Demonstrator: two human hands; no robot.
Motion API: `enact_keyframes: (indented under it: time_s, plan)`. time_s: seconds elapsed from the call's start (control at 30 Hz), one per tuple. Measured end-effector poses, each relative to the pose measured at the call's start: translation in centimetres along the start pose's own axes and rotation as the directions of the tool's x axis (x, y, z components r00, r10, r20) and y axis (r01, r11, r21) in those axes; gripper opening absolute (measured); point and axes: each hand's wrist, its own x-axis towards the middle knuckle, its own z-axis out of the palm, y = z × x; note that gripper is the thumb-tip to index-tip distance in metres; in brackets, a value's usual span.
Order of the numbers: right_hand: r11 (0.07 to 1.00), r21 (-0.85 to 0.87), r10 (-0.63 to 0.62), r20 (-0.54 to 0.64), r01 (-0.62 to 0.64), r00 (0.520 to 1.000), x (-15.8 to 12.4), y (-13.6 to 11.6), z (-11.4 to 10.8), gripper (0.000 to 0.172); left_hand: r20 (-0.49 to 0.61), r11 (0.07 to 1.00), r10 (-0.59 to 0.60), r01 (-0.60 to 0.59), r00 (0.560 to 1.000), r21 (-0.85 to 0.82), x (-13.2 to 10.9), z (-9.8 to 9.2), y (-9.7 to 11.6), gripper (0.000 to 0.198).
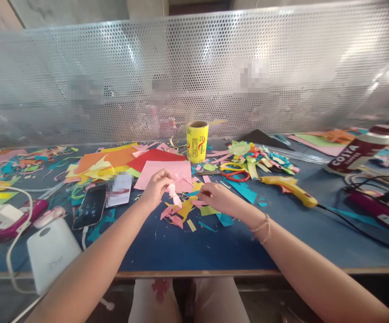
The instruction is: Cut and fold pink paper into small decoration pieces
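My left hand [156, 190] pinches a pale pink twisted paper piece [174, 196], which hangs down from the fingertips over a heap of cut scraps. My right hand [214, 196] is closed a little to the right, fingertips together just above the scraps; whether anything thin sits in them is hidden. Under and between the hands lie yellow paper scraps [185, 208], pink scraps and blue slivers. Just behind the left hand is a flat pink paper sheet [147, 176]. A yellow cardboard tube [197, 142] stands upright beyond both hands.
Red-handled scissors [236, 176] and a yellow hot glue gun [290, 186] lie to the right, its cable trailing off. Farther right leans a Costa bottle [359, 150]. Phones [89, 207] and a white power bank [53, 253] are at left. A perforated metal screen [120, 76] closes the back.
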Motion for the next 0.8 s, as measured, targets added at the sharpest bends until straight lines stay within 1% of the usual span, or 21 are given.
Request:
enact_keyframes:
  time_s: [0.1, 0.27, 0.4, 0.43, 0.53, 0.6, 0.7, 0.8]
  plan:
    - [0.999, -0.017, -0.043, 0.022, 0.043, 0.999, -0.2, -0.1, 0.5, 0.024, 0.004, 0.998, -0.02, 0.02, 1.0, -0.051, -0.1, 0.2, 0.0, 0.008]
    - [0.996, -0.025, -0.083, 0.023, 0.083, 0.996, -0.7, -0.3, 1.7, 0.019, 0.007, 0.991, -0.037, 0.038, 0.999, -0.129, -0.3, 0.4, 0.2, 0.01]
    - [0.994, -0.017, -0.11, 0.077, 0.112, 0.991, -1.6, -1.3, 1.8, 0.011, 0.001, 0.983, -0.065, 0.064, 0.998, -0.17, -0.5, 0.7, 0.4, 0.01]
    - [0.993, -0.013, -0.119, 0.096, 0.12, 0.988, -1.8, -1.6, 1.7, 0.012, 0.003, 0.982, -0.073, 0.072, 0.997, -0.175, -0.5, 0.7, 0.4, 0.01]
    - [0.99, -0.005, -0.136, 0.148, 0.138, 0.98, -2.4, -2.3, 1.4, 0.026, 0.04, 0.978, -0.086, 0.092, 0.996, -0.189, -0.6, 0.8, 0.5, 0.01]
    - [0.99, 0.008, -0.138, 0.173, 0.139, 0.975, -2.6, -2.5, 1.4, 0.028, 0.067, 0.975, -0.086, 0.098, 0.994, -0.197, -0.7, 0.8, 0.4, 0.009]
    - [0.989, 0.035, -0.148, 0.195, 0.144, 0.97, -2.7, -2.6, 1.6, 0.021, 0.071, 0.974, -0.086, 0.099, 0.994, -0.205, -0.8, 0.9, 0.4, 0.009]
    - [0.983, 0.029, -0.182, 0.199, 0.18, 0.963, -2.7, -2.8, 1.7, 0.012, 0.031, 0.975, -0.067, 0.072, 0.997, -0.209, -0.7, 0.9, 0.3, 0.009]
